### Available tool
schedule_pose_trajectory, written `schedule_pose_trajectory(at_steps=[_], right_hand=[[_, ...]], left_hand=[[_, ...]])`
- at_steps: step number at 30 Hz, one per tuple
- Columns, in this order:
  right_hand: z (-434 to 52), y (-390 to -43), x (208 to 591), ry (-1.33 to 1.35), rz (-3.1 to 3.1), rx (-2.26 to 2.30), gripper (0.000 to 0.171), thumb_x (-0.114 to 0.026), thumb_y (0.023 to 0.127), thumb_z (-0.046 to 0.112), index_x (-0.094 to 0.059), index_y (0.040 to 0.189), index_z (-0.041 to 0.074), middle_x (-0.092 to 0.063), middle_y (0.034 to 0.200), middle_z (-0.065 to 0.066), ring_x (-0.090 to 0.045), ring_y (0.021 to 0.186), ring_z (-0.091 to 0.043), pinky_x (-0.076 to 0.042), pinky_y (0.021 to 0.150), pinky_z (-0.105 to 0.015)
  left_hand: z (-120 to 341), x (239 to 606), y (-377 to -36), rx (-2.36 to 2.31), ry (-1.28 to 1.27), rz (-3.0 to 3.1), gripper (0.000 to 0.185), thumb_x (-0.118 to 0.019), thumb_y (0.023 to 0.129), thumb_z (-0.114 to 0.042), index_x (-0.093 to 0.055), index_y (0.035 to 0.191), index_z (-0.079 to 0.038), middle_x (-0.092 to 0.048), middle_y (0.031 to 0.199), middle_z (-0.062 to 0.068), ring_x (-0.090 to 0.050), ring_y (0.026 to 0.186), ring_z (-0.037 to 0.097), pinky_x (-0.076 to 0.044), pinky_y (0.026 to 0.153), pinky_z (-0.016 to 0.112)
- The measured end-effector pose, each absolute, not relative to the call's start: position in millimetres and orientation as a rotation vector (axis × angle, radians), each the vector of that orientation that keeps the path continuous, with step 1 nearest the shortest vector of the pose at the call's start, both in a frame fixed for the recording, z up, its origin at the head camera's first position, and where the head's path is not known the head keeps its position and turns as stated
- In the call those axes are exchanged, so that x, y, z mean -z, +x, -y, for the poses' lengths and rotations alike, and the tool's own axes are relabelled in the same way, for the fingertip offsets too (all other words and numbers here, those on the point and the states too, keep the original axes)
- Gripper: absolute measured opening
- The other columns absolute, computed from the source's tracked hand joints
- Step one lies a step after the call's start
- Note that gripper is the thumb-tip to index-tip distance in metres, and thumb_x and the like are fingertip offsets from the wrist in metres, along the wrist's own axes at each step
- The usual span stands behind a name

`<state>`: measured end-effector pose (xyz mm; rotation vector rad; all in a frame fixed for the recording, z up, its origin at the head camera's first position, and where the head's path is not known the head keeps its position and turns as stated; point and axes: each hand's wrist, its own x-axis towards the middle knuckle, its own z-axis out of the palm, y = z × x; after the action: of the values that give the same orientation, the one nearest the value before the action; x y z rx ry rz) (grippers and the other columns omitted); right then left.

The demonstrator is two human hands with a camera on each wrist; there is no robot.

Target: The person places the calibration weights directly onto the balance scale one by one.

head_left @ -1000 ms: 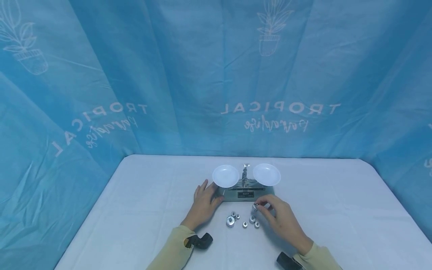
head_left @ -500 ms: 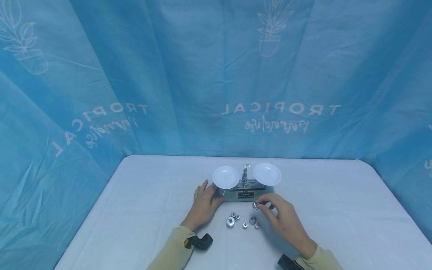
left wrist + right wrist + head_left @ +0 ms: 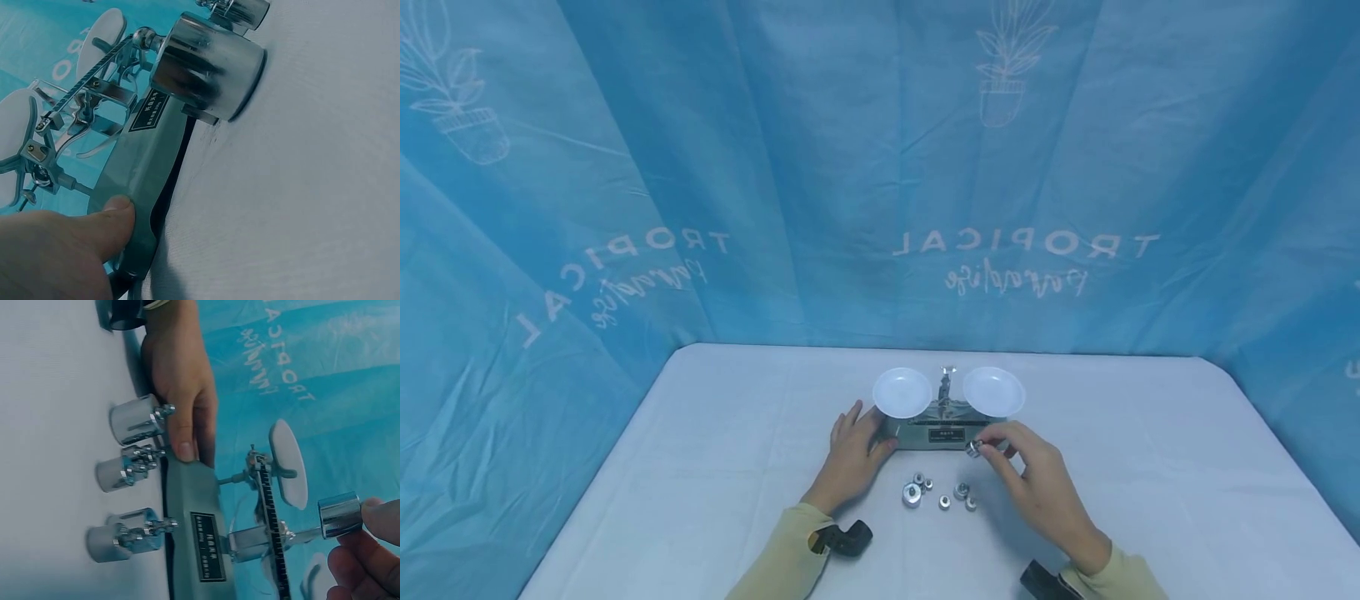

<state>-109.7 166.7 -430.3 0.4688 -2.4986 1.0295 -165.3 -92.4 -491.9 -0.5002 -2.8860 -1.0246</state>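
Apparently weight-handling: lower-centre, right grip (image 3: 1036, 483) pinches silver metal cylinder (image 3: 973, 449); spread left grip (image 3: 846, 457) touches green metal balance (image 3: 916, 435). Next probably needs steadiness.

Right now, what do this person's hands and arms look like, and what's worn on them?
Both the left hand and the right hand are bare, without gloves. The left sleeve and right sleeve are long and pale yellow-green. A black, bent left wrist device and a black right wrist device sit near the cuffs; no cables are visible.
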Motion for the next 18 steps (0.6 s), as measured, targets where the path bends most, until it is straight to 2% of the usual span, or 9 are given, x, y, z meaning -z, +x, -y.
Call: schedule_pose_trajectory(at_steps=[8, 18], right_hand=[[-168.0, -115.9, 421.4, 0.462, 2.447, -1.02, 0.016, -0.073, 0.092, 0.007, -0.07, 0.104, 0.017, -0.068, 0.097, 0.011, -0.059, 0.08, -0.004, -0.05, 0.056, -0.019], [-168.9, -124.1, 415.2, 0.417, 2.42, -0.984, 0.016, -0.073, 0.092, 0.004, -0.069, 0.105, 0.012, -0.069, 0.097, 0.005, -0.058, 0.081, -0.008, -0.051, 0.058, -0.021]], left_hand=[[93.2, 494.4, -165.4, 1.016, -0.524, 2.865, 0.058, -0.056, 0.102, -0.032, -0.042, 0.152, -0.006, -0.044, 0.155, 0.013, -0.02, 0.149, 0.044, -0.008, 0.12, 0.067], [93.9, 495.9, -166.1, 1.018, -0.538, 2.853, 0.058, -0.057, 0.102, -0.031, -0.042, 0.152, -0.006, -0.044, 0.155, 0.013, -0.02, 0.149, 0.045, -0.008, 0.119, 0.067]])
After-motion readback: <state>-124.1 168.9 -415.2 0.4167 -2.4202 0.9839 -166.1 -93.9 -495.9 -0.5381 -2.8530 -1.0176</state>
